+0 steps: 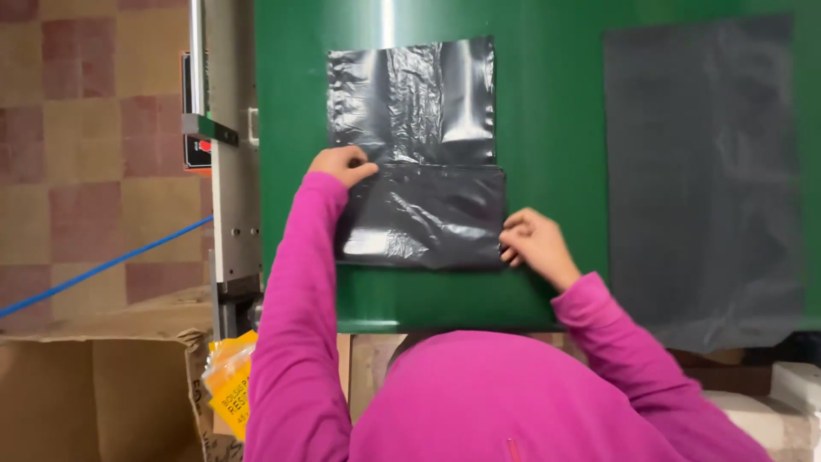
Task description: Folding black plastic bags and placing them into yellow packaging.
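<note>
My left hand (342, 164) pinched the left edge of the black plastic bag (416, 154), fingers together on its fold. My right hand (532, 244) gripped the folded part's right edge. The bag lay flat on the green tabletop (547, 128), a grey sheet (701, 171) well apart.

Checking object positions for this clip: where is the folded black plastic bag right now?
In the head view, the black plastic bag lies on the green table, centre-left, between the left hand and right hand.

Glossy crinkled black plastic bag (419, 162), smooth green surface (547, 128)
</note>
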